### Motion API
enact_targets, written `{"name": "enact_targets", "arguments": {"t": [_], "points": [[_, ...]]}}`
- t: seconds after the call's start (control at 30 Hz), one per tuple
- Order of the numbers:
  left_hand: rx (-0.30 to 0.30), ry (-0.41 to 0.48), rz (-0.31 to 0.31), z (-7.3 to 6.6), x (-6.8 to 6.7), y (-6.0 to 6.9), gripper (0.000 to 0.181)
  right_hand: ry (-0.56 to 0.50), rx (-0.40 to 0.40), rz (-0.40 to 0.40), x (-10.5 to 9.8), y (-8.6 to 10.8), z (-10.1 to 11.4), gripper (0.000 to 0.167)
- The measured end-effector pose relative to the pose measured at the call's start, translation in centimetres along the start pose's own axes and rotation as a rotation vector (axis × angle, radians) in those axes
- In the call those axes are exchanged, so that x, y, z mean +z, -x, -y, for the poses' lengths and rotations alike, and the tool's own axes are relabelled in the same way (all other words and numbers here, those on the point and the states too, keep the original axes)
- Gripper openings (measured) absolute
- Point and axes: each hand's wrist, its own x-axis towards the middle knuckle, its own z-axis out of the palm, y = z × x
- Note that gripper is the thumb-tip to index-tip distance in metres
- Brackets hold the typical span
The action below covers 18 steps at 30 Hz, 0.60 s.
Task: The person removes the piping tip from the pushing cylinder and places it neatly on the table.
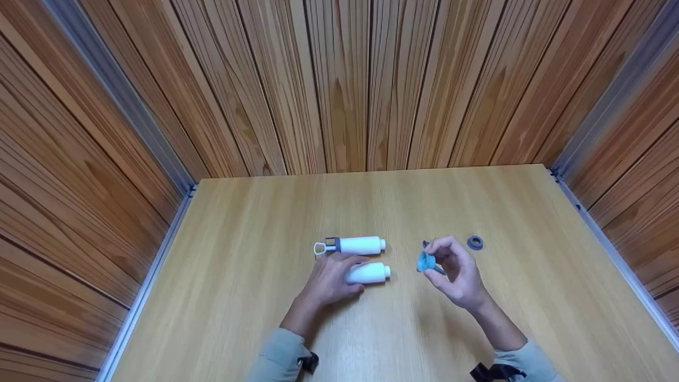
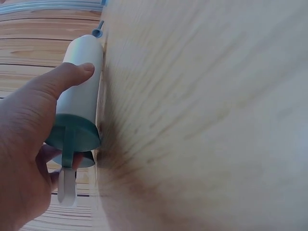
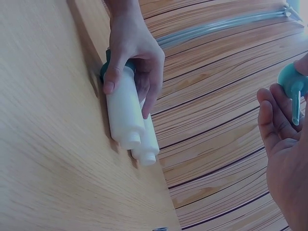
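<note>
My left hand (image 1: 330, 278) grips a white cylinder (image 1: 367, 272) lying on its side. In the left wrist view this cylinder (image 2: 82, 96) has a green collar (image 2: 79, 131) and a pale handle (image 2: 66, 187); the thumb lies along its side. Just beyond it, roughly parallel, lies a second white cylinder (image 1: 362, 245) with a dark collar and a white loop handle (image 1: 320, 248). Above the table, my right hand (image 1: 459, 276) pinches a small teal funnel (image 1: 425, 261) between thumb and fingers. In the right wrist view the funnel's (image 3: 291, 79) narrow stem points down.
A dark ring (image 1: 475, 242) lies on the table right of my right hand. A small dark piece (image 1: 425, 244) shows partly behind the right fingertips. Wood-panelled walls (image 1: 339, 106) stand behind the table (image 1: 238, 223) and at both sides, with metal rails (image 1: 154, 281) along the side edges.
</note>
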Motion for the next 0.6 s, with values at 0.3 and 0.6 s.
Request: {"name": "enact_targets", "arguments": {"t": [0.3,0.6], "points": [[0.011,-0.034,-0.014,-0.1,0.13,0.09,0.058,0.002,-0.004,0.014,-0.03,0.06,-0.14,0.037],[0.048,-0.007,-0.064,-0.21,-0.33,-0.03,0.057,0.007,0.04,-0.003,0.04,0.09,0.06,0.036]]}}
